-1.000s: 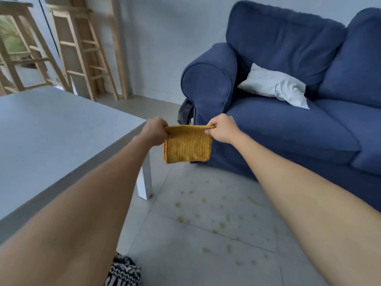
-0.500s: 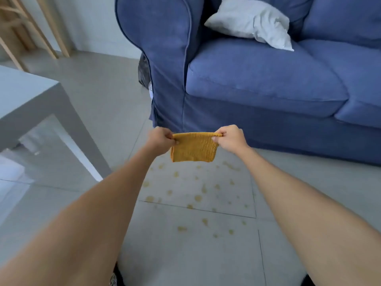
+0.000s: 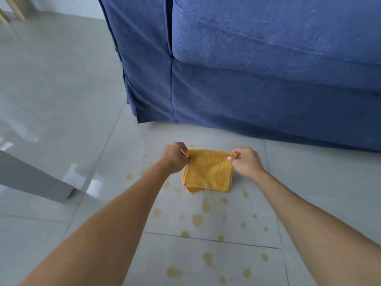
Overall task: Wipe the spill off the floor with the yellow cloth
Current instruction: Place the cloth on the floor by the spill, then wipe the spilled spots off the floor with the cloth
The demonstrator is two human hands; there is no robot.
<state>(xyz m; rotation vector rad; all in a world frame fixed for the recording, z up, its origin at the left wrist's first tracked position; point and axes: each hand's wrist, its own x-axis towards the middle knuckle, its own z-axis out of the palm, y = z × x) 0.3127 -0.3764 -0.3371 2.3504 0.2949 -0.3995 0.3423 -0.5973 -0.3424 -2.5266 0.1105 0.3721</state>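
Observation:
A folded yellow cloth [image 3: 208,172] hangs low over the pale tiled floor, its lower edge at or just above the tiles. My left hand [image 3: 174,156] pinches its top left corner and my right hand [image 3: 245,161] pinches its top right corner. The spill [image 3: 198,220] is a scatter of yellowish-brown drops on the tiles, spreading from under the cloth toward me. Some drops lie to the left of the cloth, under my left forearm.
A blue sofa [image 3: 247,79] stands just beyond the cloth, its skirt reaching the floor. A grey table leg [image 3: 35,180] slants in at the left. Wooden legs [image 3: 12,9] show in the top left corner. Open tiles lie left and right of the spill.
My view has dropped and come closer to the floor. Both hands have lowered the cloth from in front of the sofa down to the spill, still holding its top corners.

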